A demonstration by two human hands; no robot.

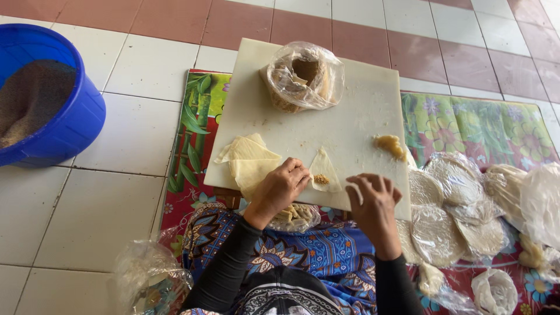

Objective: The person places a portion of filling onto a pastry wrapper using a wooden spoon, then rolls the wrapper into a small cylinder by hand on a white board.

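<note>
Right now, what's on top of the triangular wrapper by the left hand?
A small brown dab of filling sits on the triangular wrapper. The left hand covers its left corner.

A blue bucket [70, 125] of brownish grain stood at the left on the white and reddish floor tiles [134, 137]. A floral mat [496, 131] lay beneath, with bagged round wrappers [452, 201] stacked at the right. A crumpled clear plastic bag [149, 277] lay at the lower left.
</note>
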